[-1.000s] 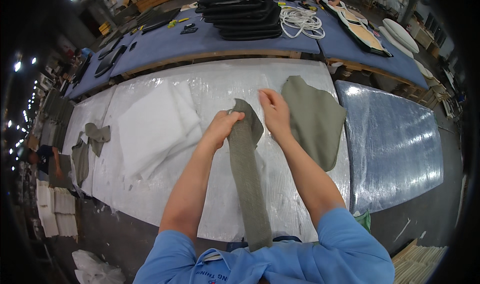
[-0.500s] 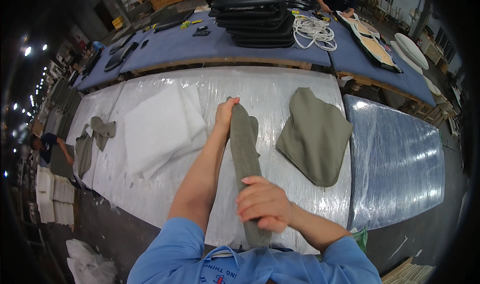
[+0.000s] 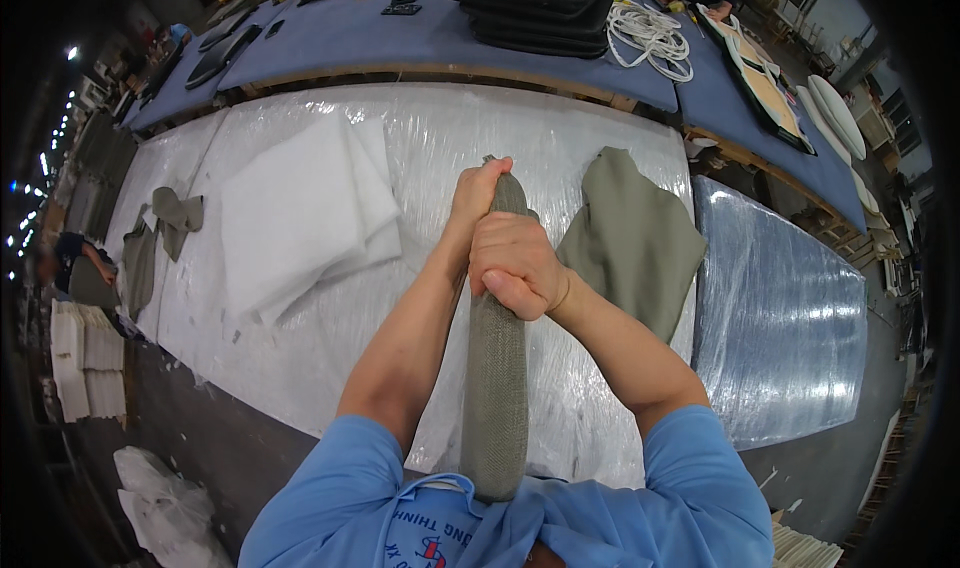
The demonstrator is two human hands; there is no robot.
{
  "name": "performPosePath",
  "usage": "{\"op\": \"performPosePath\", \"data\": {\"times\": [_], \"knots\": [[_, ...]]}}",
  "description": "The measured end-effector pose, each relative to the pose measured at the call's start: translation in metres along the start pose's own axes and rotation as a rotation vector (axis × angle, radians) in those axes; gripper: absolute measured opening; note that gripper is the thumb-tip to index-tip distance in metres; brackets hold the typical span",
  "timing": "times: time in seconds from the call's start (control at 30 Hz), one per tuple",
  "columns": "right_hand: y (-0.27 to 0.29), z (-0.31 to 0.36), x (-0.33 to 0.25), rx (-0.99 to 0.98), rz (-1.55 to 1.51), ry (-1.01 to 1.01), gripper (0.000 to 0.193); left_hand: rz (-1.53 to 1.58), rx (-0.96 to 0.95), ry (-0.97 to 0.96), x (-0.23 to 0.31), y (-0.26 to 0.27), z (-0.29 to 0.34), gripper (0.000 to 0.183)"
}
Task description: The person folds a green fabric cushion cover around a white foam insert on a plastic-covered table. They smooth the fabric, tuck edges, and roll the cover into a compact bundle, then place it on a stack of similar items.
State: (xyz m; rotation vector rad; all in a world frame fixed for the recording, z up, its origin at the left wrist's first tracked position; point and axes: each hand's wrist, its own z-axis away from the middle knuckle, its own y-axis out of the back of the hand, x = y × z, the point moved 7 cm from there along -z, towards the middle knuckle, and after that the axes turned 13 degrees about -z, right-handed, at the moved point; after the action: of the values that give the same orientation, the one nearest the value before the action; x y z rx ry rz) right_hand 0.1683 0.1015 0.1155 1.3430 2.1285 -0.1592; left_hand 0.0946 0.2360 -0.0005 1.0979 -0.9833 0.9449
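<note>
Grey-green fabric piece (image 3: 497,378): coarse visible weave, long, narrow, tube-like, darker shading down its left side, held over the plastic-wrapped surface (image 3: 430,133) between the white padding (image 3: 290,208) and a flat green-grey fabric panel (image 3: 640,243). Long axis runs near-straight away from the wearer, near end rounded against the blue shirt (image 3: 620,508), far end pinched in the left grip (image 3: 478,193), right grip (image 3: 517,265) clamped around it just below. Right grip hides the stretch beneath it; left fingertips partly covered; can't tell whether the near end touches the shirt.
</note>
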Motion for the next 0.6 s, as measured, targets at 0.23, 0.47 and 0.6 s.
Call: {"op": "performPosePath", "data": {"times": [0.23, 0.47, 0.6], "knots": [[0.016, -0.002, 0.019, 0.045, 0.004, -0.057, 0.032, -0.115, 0.060, -0.036, 0.003, 0.002, 0.001, 0.049], [-0.005, 0.002, -0.002, 0.057, -0.016, -0.171, 0.026, 0.018, 0.012, -0.089, 0.001, 0.012, 0.013, 0.047], [-0.087, 0.011, -0.098, -0.377, -0.033, -0.002, 0.019, 0.209, -0.074, 0.116, 0.000, 0.017, 0.030, 0.033]]}}
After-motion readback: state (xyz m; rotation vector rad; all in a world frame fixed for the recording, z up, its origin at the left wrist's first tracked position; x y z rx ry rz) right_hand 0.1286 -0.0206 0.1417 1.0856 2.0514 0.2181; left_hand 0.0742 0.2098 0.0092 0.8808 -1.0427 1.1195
